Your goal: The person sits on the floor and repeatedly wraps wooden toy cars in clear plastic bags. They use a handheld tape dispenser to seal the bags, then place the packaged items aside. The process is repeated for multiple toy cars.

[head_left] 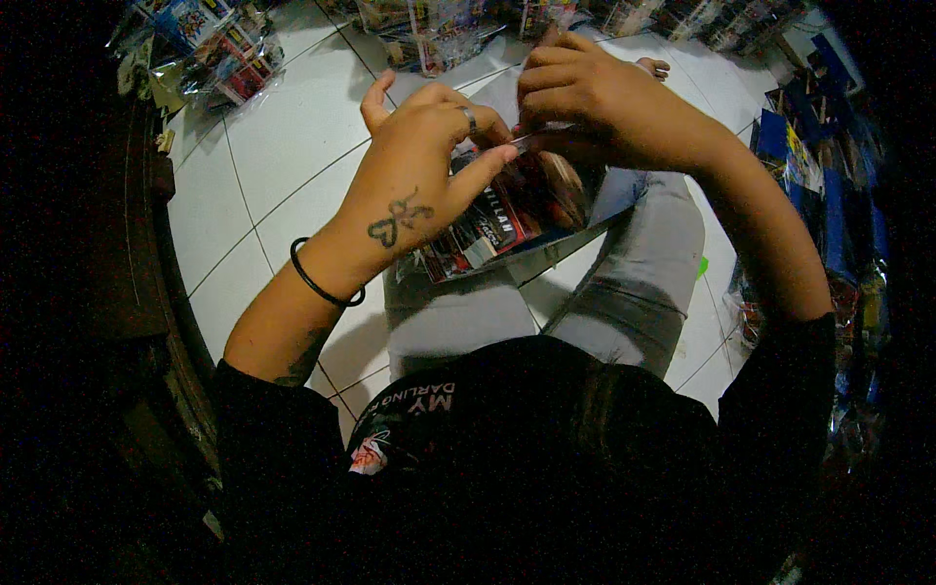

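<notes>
A flat, dark book-like item with red and white printing (497, 219) lies tilted across my lap, with shiny clear plastic about it. My left hand (424, 146) pinches the upper edge of the clear plastic between thumb and forefinger, its little finger raised. Close beside it, my right hand (604, 97) is closed, its fingers curled down at the same plastic edge. Its fingertips are partly hidden, as is the far part of the item beneath both hands.
Plastic-wrapped stacks of printed goods (424, 34) stand on the white tiled floor (283, 156) ahead. Another wrapped stack (229, 58) is at the far left. More blue-edged wrapped items (838, 214) line the right side. Dark wooden furniture (97, 244) borders the left.
</notes>
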A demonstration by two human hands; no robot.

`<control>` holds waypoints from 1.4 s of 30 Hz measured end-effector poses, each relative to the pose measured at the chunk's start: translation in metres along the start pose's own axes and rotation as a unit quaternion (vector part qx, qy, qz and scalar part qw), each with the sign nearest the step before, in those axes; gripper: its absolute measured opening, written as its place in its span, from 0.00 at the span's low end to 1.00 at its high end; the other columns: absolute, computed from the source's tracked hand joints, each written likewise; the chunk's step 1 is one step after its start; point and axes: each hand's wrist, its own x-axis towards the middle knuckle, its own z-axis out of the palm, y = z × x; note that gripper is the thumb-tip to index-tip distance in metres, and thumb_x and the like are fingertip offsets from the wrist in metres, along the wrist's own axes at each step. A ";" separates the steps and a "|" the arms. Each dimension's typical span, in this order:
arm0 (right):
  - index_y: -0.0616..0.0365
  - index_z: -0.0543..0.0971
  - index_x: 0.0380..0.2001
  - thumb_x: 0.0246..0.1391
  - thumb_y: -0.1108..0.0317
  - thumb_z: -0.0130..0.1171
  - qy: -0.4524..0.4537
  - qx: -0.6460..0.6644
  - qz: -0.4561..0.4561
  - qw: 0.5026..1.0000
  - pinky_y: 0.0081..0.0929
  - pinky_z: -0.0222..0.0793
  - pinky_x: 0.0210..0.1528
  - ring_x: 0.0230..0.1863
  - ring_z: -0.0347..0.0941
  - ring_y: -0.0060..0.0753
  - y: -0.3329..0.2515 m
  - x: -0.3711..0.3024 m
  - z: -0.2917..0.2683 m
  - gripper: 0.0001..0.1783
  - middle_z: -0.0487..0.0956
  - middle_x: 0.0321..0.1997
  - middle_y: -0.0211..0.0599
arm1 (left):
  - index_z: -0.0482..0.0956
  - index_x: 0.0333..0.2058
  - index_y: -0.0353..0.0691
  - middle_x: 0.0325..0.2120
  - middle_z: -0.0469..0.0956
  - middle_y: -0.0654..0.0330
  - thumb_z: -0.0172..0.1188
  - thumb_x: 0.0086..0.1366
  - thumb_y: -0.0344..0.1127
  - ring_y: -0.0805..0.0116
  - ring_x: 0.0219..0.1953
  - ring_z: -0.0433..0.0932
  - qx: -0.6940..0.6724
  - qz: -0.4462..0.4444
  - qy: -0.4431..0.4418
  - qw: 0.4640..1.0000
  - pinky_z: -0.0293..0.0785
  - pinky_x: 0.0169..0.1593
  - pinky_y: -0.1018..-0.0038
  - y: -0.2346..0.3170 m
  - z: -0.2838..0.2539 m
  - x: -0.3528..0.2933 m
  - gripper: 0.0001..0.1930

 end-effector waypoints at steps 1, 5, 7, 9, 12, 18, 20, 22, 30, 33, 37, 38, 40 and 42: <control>0.55 0.73 0.27 0.40 0.68 0.63 -0.042 0.008 -0.008 0.999 0.36 0.57 0.51 0.45 0.66 0.36 0.000 0.000 -0.008 0.10 0.72 0.34 0.32 | 0.80 0.31 0.47 0.33 0.76 0.63 0.64 0.55 0.41 0.68 0.44 0.73 0.024 0.025 0.022 0.999 0.38 0.62 0.53 0.001 0.000 -0.002 0.08; 0.55 0.74 0.29 0.42 0.69 0.63 -0.056 0.007 0.080 0.995 0.36 0.58 0.51 0.46 0.66 0.39 -0.004 -0.003 -0.029 0.10 0.72 0.36 0.33 | 0.80 0.26 0.46 0.25 0.78 0.67 0.61 0.55 0.41 0.68 0.39 0.73 0.004 0.022 0.090 0.996 0.39 0.60 0.52 0.002 0.008 -0.007 0.07; 0.53 0.76 0.30 0.42 0.68 0.63 0.052 0.012 0.033 0.998 0.36 0.58 0.50 0.46 0.67 0.38 -0.008 -0.004 -0.022 0.09 0.73 0.37 0.32 | 0.80 0.25 0.46 0.25 0.78 0.67 0.63 0.54 0.40 0.69 0.38 0.74 -0.014 0.012 0.102 0.995 0.38 0.60 0.53 0.004 0.013 -0.008 0.06; 0.52 0.77 0.30 0.42 0.68 0.63 0.012 0.023 0.012 1.000 0.35 0.58 0.50 0.45 0.67 0.36 -0.013 -0.004 -0.002 0.09 0.74 0.36 0.31 | 0.80 0.24 0.46 0.25 0.77 0.67 0.63 0.53 0.39 0.70 0.38 0.74 -0.015 0.007 0.103 0.995 0.38 0.60 0.53 0.006 0.013 -0.009 0.06; 0.52 0.77 0.29 0.41 0.68 0.63 0.069 0.010 0.013 0.997 0.35 0.58 0.48 0.42 0.68 0.34 -0.013 -0.005 0.020 0.09 0.74 0.31 0.28 | 0.80 0.24 0.46 0.26 0.77 0.67 0.64 0.53 0.40 0.70 0.39 0.73 0.015 -0.055 0.037 0.998 0.38 0.61 0.54 0.005 -0.008 -0.020 0.06; 0.53 0.78 0.28 0.38 0.69 0.64 0.059 0.016 -0.007 0.998 0.35 0.59 0.47 0.41 0.68 0.35 -0.009 -0.001 0.023 0.10 0.74 0.30 0.28 | 0.76 0.41 0.48 0.31 0.76 0.66 0.64 0.53 0.44 0.68 0.43 0.73 0.008 -0.047 0.047 0.998 0.38 0.62 0.56 0.000 -0.021 -0.028 0.17; 0.53 0.77 0.29 0.37 0.69 0.65 0.058 0.018 -0.004 0.998 0.35 0.59 0.47 0.42 0.68 0.35 -0.010 0.002 0.019 0.11 0.74 0.30 0.28 | 0.78 0.37 0.46 0.32 0.76 0.66 0.63 0.55 0.41 0.69 0.44 0.72 0.005 -0.020 0.046 0.999 0.40 0.62 0.57 0.000 -0.006 -0.023 0.12; 0.53 0.77 0.30 0.37 0.69 0.65 0.050 0.026 0.001 0.998 0.35 0.60 0.47 0.42 0.68 0.36 -0.012 0.003 0.016 0.12 0.74 0.31 0.28 | 0.78 0.35 0.44 0.32 0.77 0.65 0.62 0.56 0.39 0.69 0.44 0.73 -0.002 0.000 0.050 0.999 0.44 0.61 0.59 -0.003 0.006 -0.014 0.10; 0.51 0.76 0.31 0.41 0.64 0.60 0.087 -0.154 -0.050 0.983 0.36 0.59 0.53 0.44 0.68 0.30 -0.016 -0.006 0.022 0.11 0.72 0.34 0.27 | 0.78 0.34 0.36 0.31 0.78 0.60 0.56 0.60 0.42 0.73 0.35 0.74 -0.377 -0.205 -0.107 0.897 0.67 0.44 0.78 -0.013 0.012 0.006 0.13; 0.53 0.75 0.30 0.40 0.63 0.58 0.085 -0.132 -0.059 0.986 0.35 0.59 0.53 0.43 0.68 0.32 -0.014 -0.004 0.027 0.11 0.71 0.34 0.28 | 0.78 0.31 0.41 0.28 0.77 0.62 0.58 0.57 0.40 0.67 0.36 0.73 -0.146 -0.074 0.001 0.986 0.51 0.57 0.60 -0.005 0.014 0.000 0.09; 0.53 0.74 0.29 0.39 0.66 0.60 0.056 -0.083 -0.048 0.994 0.34 0.60 0.52 0.43 0.68 0.33 -0.007 -0.007 0.013 0.10 0.71 0.33 0.29 | 0.79 0.28 0.43 0.29 0.76 0.66 0.63 0.52 0.36 0.66 0.41 0.71 0.044 0.040 0.063 0.996 0.36 0.59 0.46 0.006 0.013 -0.007 0.06; 0.53 0.73 0.29 0.39 0.66 0.61 0.015 -0.081 -0.043 0.996 0.34 0.60 0.51 0.43 0.67 0.34 -0.005 -0.010 0.005 0.10 0.71 0.33 0.30 | 0.79 0.28 0.43 0.29 0.75 0.66 0.63 0.52 0.36 0.66 0.41 0.71 0.065 0.050 0.083 0.993 0.37 0.59 0.47 0.008 0.013 -0.008 0.06; 0.52 0.75 0.31 0.38 0.66 0.61 -0.010 -0.099 0.009 0.995 0.36 0.59 0.54 0.49 0.66 0.36 -0.001 -0.020 -0.010 0.13 0.73 0.39 0.30 | 0.80 0.27 0.44 0.28 0.74 0.66 0.64 0.51 0.35 0.66 0.42 0.70 0.074 0.051 0.095 0.991 0.37 0.59 0.47 0.009 0.014 -0.009 0.05; 0.53 0.74 0.29 0.38 0.69 0.64 0.052 -0.084 0.008 0.995 0.37 0.61 0.49 0.44 0.68 0.36 0.000 -0.028 -0.015 0.12 0.73 0.35 0.31 | 0.80 0.26 0.45 0.28 0.74 0.66 0.64 0.51 0.36 0.66 0.42 0.70 0.061 0.043 0.117 0.990 0.37 0.59 0.47 0.008 0.018 -0.009 0.05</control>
